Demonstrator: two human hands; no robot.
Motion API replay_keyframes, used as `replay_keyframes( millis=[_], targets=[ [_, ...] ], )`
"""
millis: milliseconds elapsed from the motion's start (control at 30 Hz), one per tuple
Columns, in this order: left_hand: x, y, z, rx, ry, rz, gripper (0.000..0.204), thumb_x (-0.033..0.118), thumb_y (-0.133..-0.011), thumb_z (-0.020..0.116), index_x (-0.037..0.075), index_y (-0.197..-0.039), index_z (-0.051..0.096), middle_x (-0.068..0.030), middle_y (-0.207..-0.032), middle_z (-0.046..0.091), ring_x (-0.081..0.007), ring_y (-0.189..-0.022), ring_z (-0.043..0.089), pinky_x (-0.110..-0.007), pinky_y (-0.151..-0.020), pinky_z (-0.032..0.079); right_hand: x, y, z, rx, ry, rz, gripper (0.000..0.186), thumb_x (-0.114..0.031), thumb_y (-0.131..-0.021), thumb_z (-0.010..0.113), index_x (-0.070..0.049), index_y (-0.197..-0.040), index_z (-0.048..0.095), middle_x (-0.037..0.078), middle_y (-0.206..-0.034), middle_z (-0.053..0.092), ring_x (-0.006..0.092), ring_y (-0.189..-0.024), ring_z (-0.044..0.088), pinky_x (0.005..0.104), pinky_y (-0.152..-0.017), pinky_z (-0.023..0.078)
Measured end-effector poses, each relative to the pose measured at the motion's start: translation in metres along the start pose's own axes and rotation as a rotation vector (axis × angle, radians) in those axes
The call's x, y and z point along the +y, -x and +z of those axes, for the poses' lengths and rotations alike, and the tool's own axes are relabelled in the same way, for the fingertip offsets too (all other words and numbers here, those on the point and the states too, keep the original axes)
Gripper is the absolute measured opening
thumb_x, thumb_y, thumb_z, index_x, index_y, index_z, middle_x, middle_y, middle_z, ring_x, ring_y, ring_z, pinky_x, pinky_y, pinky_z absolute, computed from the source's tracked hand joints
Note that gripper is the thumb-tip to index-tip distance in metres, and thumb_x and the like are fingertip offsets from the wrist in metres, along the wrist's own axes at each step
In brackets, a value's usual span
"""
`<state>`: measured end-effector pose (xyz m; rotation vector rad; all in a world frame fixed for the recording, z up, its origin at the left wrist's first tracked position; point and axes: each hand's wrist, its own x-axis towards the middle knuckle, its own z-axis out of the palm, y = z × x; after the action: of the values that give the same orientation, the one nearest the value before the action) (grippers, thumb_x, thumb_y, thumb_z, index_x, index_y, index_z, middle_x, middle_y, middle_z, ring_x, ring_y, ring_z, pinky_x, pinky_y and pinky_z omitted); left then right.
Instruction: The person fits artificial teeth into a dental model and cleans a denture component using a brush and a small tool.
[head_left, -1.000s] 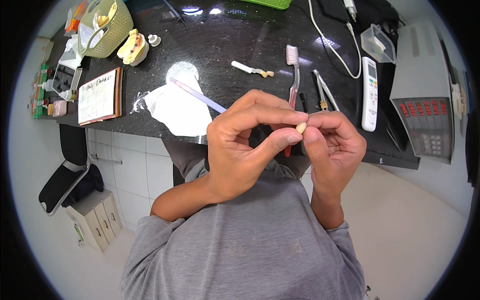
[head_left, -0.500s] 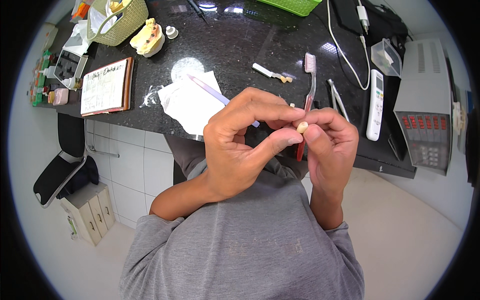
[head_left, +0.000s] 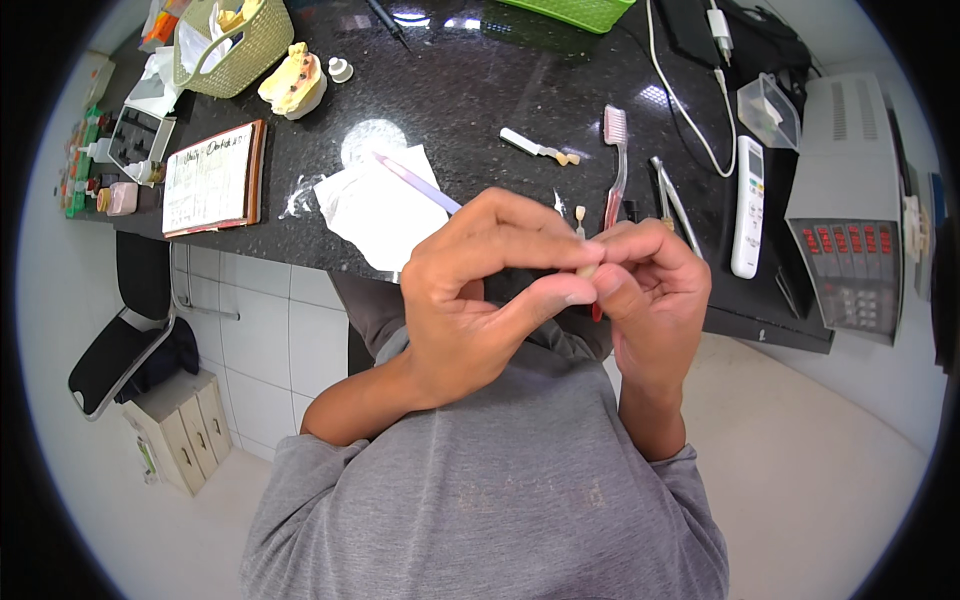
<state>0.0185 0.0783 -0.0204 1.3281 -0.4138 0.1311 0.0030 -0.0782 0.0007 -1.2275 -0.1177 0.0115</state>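
Observation:
A small cream-coloured dental crown (head_left: 586,271) is pinched between the fingertips of both my hands, above the table's front edge. Most of it is hidden now. My left hand (head_left: 462,300) has thumb and index finger closed on it from the left. From the other side, the thumb and curled fingers of my right hand (head_left: 657,295) press against it. Just beyond the fingertips stands out a tooth-shaped shade tab (head_left: 580,213). Behind my right hand lie a toothbrush (head_left: 617,160) with a red handle and metal tweezers (head_left: 678,207).
Shade tabs (head_left: 540,146) lie farther back. White paper (head_left: 365,205) bears a purple-handled tool (head_left: 412,183). An open notebook (head_left: 210,180), a dental model (head_left: 294,85) and a basket (head_left: 250,55) are at left. A white remote (head_left: 748,210) and a grey device (head_left: 845,200) stand right.
Both hands have shifted slightly left, and the fingertips have closed over the crown, which showed plainly before. The shade tab beyond them is now more exposed.

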Motion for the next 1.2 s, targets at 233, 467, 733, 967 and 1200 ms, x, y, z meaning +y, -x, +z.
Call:
replay_keyframes(
  millis=[233, 467, 733, 967, 1200],
  targets=[
    [0.007, 0.032, -0.017, -0.151, -0.073, -0.032, 0.022, 0.006, -0.07, 0.079, 0.004, -0.092, 0.073, -0.008, -0.083, 0.064, -0.0141, -0.072, 0.062, -0.023, -0.061, 0.05, 0.004, 0.024, -0.007, -0.186, 0.165, 0.147, 0.013, -0.007, -0.082, 0.073, 0.004, -0.085, 0.066, 0.011, -0.08, 0.068, 0.0138, -0.072, 0.067, 0.0233, -0.065, 0.054],
    [0.008, 0.049, -0.02, -0.092, -0.166, -0.15, 0.021, -0.002, -0.073, 0.075, 0.003, -0.093, 0.073, -0.0085, -0.081, 0.066, -0.0122, -0.068, 0.064, -0.021, -0.056, 0.05, 0.013, 0.038, 0.005, -0.106, 0.508, -0.016, 0.008, 0.0, -0.078, 0.071, 0.001, -0.085, 0.066, 0.008, -0.076, 0.067, 0.013, -0.067, 0.067, 0.0222, -0.061, 0.053],
    [0.017, 0.046, -0.02, -0.123, -0.214, -0.185, 0.02, -0.004, -0.072, 0.074, -0.002, -0.091, 0.071, -0.0111, -0.083, 0.069, -0.0167, -0.073, 0.068, -0.022, -0.058, 0.052, 0.007, 0.033, 0.011, -0.106, 0.788, -0.224, 0.017, 0.007, -0.065, 0.069, -0.001, -0.079, 0.062, 0.008, -0.069, 0.062, 0.014, -0.059, 0.062, 0.0244, -0.051, 0.048],
    [0.011, 0.044, -0.02, -0.052, 0.018, -0.31, 0.017, -0.009, -0.079, 0.065, -0.005, -0.095, 0.067, -0.0145, -0.09, 0.067, -0.018, -0.08, 0.066, -0.026, -0.071, 0.055, 0.001, 0.021, 0.005, -0.057, 0.882, -0.072, 0.009, 0.001, -0.072, 0.067, -0.004, -0.077, 0.061, 0.004, -0.068, 0.06, 0.0132, -0.054, 0.057, 0.0248, -0.046, 0.042],
    [0.007, 0.026, -0.025, 0.186, 0.415, -0.514, 0.012, -0.003, -0.089, 0.057, 0.0, -0.099, 0.054, -0.0185, -0.097, 0.065, -0.0207, -0.086, 0.068, -0.033, -0.078, 0.059, 0.007, -0.015, -0.015, 0.011, 1.493, -0.206, 0.019, -0.015, -0.073, 0.076, -0.005, -0.086, 0.065, 0.004, -0.074, 0.053, 0.0184, -0.066, 0.056, 0.0323, -0.058, 0.045]
  ],
)
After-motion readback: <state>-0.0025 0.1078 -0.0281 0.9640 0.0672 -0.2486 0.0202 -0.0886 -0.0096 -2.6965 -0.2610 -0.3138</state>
